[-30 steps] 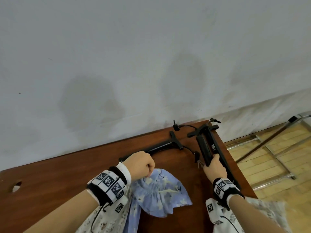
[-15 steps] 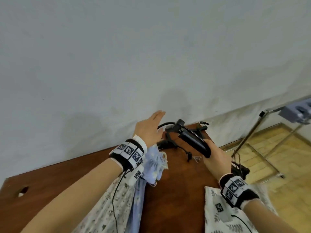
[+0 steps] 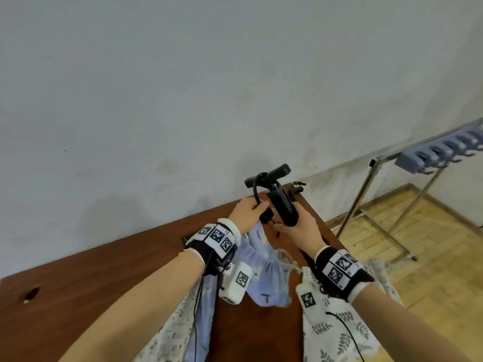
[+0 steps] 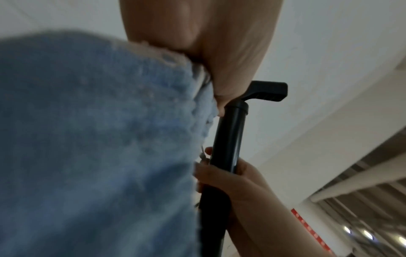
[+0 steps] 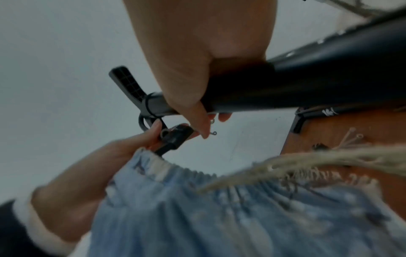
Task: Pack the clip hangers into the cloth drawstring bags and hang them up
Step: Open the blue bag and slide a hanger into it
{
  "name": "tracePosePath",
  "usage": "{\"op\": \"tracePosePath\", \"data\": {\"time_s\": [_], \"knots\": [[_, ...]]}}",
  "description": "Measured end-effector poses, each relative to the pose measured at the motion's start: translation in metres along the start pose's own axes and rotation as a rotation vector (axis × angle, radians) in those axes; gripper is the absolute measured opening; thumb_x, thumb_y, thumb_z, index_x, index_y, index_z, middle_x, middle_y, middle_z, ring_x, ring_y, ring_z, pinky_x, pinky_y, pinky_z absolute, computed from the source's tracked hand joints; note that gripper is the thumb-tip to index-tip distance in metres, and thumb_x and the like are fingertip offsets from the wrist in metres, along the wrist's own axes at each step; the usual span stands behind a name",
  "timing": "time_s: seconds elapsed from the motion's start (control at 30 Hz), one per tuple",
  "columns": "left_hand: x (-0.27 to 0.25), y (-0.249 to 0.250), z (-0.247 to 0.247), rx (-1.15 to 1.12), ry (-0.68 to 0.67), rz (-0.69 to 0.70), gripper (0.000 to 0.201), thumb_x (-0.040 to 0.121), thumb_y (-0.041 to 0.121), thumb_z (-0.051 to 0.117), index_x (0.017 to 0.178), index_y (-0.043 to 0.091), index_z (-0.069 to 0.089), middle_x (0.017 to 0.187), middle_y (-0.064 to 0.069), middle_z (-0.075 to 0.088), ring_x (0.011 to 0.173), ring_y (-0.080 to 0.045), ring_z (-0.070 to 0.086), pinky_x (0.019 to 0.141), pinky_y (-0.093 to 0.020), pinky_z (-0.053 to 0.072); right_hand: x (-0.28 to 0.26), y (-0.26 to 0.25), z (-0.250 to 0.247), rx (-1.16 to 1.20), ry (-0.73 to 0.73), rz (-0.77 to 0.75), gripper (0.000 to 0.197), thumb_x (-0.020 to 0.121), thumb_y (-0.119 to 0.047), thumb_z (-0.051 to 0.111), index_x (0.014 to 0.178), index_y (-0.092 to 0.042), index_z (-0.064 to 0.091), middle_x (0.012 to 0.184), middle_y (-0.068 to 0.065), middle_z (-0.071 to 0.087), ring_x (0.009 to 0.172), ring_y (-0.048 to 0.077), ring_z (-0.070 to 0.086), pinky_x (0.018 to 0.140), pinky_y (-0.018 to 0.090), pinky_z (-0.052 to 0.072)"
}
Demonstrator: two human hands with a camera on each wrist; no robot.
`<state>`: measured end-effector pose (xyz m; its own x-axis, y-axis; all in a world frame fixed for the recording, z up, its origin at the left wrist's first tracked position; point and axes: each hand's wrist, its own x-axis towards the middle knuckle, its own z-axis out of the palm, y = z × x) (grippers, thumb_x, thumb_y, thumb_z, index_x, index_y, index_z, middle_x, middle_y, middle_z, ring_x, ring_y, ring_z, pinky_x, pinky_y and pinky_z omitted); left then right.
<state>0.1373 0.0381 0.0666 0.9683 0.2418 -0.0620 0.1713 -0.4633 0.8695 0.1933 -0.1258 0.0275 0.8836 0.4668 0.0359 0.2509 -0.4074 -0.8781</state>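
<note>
My right hand [image 3: 296, 227] grips the barrel of a black tube-shaped tool [image 3: 283, 210] with a T-handle and a thin hose. It is held up above the brown table [image 3: 130, 270]. My left hand [image 3: 251, 211] pinches the black hose head [image 5: 175, 135] just left of the barrel. The gathered rim of the blue drawstring bag [image 3: 266, 278] hangs from that same hand. In the left wrist view the blue bag [image 4: 98, 139] fills the left side beside the black tool [image 4: 228, 139]. The bag's pale cord [image 5: 307, 158] trails right across the blue bag [image 5: 219, 217].
A second black tool [image 3: 295, 190] lies at the table's far right corner. A leaf-print bag [image 3: 339, 330] hangs at the right near edge and a floral white bag [image 3: 170, 325] lies under my left forearm. A metal rack [image 3: 366, 197] stands right, carrying a grey-blue clip hanger [image 3: 439, 152].
The right hand lifted the black tool off the table and tilted it upright. The left hand rose from the table with the blue bag and took hold of the hose head.
</note>
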Motion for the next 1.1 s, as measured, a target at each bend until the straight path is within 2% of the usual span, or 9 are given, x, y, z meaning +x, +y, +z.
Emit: {"op": "tracePosePath", "data": {"time_s": [0.17, 0.4, 0.47, 0.57, 0.63, 0.73, 0.9, 1.0, 1.1], "knots": [[-0.013, 0.005, 0.010, 0.029, -0.121, -0.045, 0.033, 0.101, 0.018, 0.043, 0.069, 0.009, 0.047, 0.064, -0.003, 0.042, 0.058, -0.012, 0.038, 0.056, -0.021, 0.031, -0.004, -0.012, 0.009, 0.178, -0.140, -0.093, 0.046, 0.081, 0.000, 0.068, 0.119, -0.014, 0.046, 0.111, 0.011, 0.060, 0.099, 0.018, 0.062, 0.077, 0.022, 0.053], [-0.022, -0.002, 0.009, 0.070, -0.228, -0.143, 0.039, 0.100, 0.022, 0.046, 0.062, 0.011, 0.044, 0.060, -0.002, 0.039, 0.055, -0.014, 0.035, 0.057, -0.026, 0.030, 0.002, -0.009, 0.014, 0.125, -0.198, 0.048, 0.042, 0.069, -0.021, 0.080, 0.107, -0.021, 0.061, 0.103, 0.005, 0.066, 0.091, 0.013, 0.065, 0.073, 0.023, 0.054], [-0.026, 0.000, 0.012, 0.086, -0.221, -0.106, 0.038, 0.097, 0.029, 0.049, 0.073, 0.001, 0.055, 0.062, -0.008, 0.048, 0.058, -0.016, 0.042, 0.060, -0.029, 0.038, 0.004, -0.011, 0.015, 0.114, -0.159, 0.089, 0.026, 0.076, -0.018, 0.076, 0.100, -0.017, 0.067, 0.085, -0.001, 0.070, 0.077, 0.010, 0.065, 0.065, 0.021, 0.049], [-0.033, 0.006, 0.010, 0.108, -0.249, -0.052, 0.043, 0.087, 0.041, 0.063, 0.116, 0.009, 0.063, 0.107, -0.008, 0.070, 0.098, -0.016, 0.063, 0.096, -0.039, 0.049, 0.005, -0.017, 0.010, 0.078, -0.130, 0.077, 0.019, 0.077, -0.017, 0.075, 0.096, -0.018, 0.070, 0.079, -0.005, 0.069, 0.073, 0.009, 0.064, 0.060, 0.017, 0.046], [-0.041, 0.012, 0.004, 0.158, -0.261, -0.027, 0.081, 0.076, 0.039, 0.077, 0.144, 0.020, 0.037, 0.128, 0.001, 0.061, 0.119, -0.010, 0.052, 0.108, -0.035, 0.040, 0.007, -0.020, 0.001, 0.012, -0.077, 0.089, 0.019, 0.072, -0.024, 0.078, 0.089, -0.026, 0.069, 0.079, -0.008, 0.069, 0.076, 0.011, 0.066, 0.072, 0.025, 0.048], [-0.047, 0.010, -0.004, 0.364, -0.279, -0.033, 0.122, 0.062, 0.041, 0.086, 0.151, 0.029, 0.003, 0.114, 0.002, 0.063, 0.095, -0.004, 0.055, 0.088, -0.024, 0.046, 0.010, -0.018, -0.022, -0.069, 0.013, 0.134, 0.016, 0.071, -0.032, 0.077, 0.078, -0.025, 0.064, 0.074, -0.006, 0.067, 0.076, 0.017, 0.063, 0.077, 0.033, 0.046], [-0.040, -0.008, -0.028, 0.949, -0.615, -0.278, 0.051, 0.070, 0.029, 0.084, 0.104, -0.002, 0.063, 0.097, -0.014, 0.066, 0.087, -0.024, 0.062, 0.069, -0.035, 0.050, 0.013, -0.007, -0.052, 0.159, -0.077, 0.151, 0.022, 0.070, -0.007, 0.074, 0.081, 0.010, 0.065, 0.068, 0.012, 0.065, 0.065, 0.024, 0.062, 0.066, 0.037, 0.054], [-0.044, -0.018, -0.028, 1.098, -0.602, -0.353, 0.025, 0.083, 0.014, 0.068, 0.066, 0.005, 0.052, 0.068, -0.012, 0.053, 0.069, -0.023, 0.055, 0.059, -0.031, 0.038, 0.006, -0.009, -0.054, 0.257, -0.209, 0.135, 0.014, 0.073, -0.004, 0.070, 0.081, 0.006, 0.065, 0.066, 0.014, 0.064, 0.063, 0.027, 0.058, 0.067, 0.038, 0.052], [-0.040, -0.031, -0.026, 0.908, -0.367, -0.287, 0.017, 0.089, 0.015, 0.050, 0.073, 0.014, 0.045, 0.077, -0.009, 0.055, 0.075, -0.030, 0.057, 0.067, -0.034, 0.046, -0.005, -0.013, -0.043, 0.392, -0.354, 0.082, 0.009, 0.076, -0.004, 0.070, 0.077, -0.011, 0.065, 0.072, 0.017, 0.063, 0.068, 0.028, 0.055, 0.069, 0.040, 0.048]]}}
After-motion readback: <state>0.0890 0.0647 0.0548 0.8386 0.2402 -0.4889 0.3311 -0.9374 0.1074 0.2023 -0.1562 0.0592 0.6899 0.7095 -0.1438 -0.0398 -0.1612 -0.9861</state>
